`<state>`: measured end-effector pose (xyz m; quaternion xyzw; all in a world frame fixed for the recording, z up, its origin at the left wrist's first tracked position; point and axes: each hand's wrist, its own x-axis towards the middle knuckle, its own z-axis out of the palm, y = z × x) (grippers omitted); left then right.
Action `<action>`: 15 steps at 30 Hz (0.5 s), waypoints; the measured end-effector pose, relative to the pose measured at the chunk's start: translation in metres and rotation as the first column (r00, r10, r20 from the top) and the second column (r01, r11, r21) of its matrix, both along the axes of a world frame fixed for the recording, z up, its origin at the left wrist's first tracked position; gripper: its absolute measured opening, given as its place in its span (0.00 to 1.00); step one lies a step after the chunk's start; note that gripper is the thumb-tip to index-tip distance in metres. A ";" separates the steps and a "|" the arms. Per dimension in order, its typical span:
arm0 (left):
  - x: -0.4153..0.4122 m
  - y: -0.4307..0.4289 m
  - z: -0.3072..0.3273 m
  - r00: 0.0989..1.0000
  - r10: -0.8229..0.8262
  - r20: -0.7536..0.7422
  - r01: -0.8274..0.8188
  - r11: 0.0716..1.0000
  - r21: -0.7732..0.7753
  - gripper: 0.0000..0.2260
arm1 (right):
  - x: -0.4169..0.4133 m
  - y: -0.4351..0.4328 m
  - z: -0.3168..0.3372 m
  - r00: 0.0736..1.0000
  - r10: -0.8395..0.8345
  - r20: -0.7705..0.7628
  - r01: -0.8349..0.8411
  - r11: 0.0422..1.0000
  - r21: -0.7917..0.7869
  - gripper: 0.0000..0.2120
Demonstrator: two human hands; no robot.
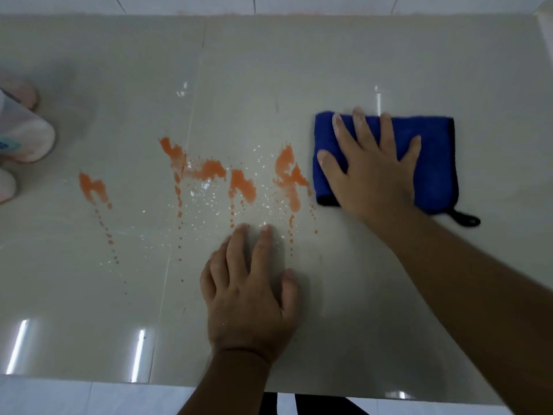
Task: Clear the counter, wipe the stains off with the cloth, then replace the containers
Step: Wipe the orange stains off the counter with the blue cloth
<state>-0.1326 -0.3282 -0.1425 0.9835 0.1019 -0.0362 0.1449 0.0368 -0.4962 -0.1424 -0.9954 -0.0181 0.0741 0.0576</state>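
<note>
A folded blue cloth with a black loop lies on the beige counter at the right. My right hand presses flat on the cloth's left half, fingers spread and straight. Orange stains with drips and water droplets spread across the counter's middle, just left of the cloth. Near the front of the counter my left hand rests flat, fingers nearly straight, its fingertips at the lower edge of the drips. Pale pink-white containers stand at the far left edge, partly cut off by the frame.
The counter's back edge meets a tiled wall. Its front edge runs along the bottom of the view, with white floor tiles below. A tile seam crosses the counter left of centre.
</note>
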 end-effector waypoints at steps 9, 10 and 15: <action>-0.001 0.004 0.004 0.999 -0.034 -0.011 0.034 0.998 -0.056 0.30 | 0.004 0.010 -0.002 1.000 0.028 -0.011 -0.029 0.999 -0.043 0.31; -0.003 0.008 0.007 0.999 -0.049 0.005 0.049 0.993 -0.106 0.30 | -0.010 0.012 -0.001 0.999 0.039 -0.015 -0.039 0.998 -0.046 0.31; -0.011 0.052 0.020 0.993 -0.095 0.072 0.110 0.963 -0.245 0.32 | -0.104 0.032 0.004 0.996 0.072 -0.057 -0.075 0.996 -0.042 0.32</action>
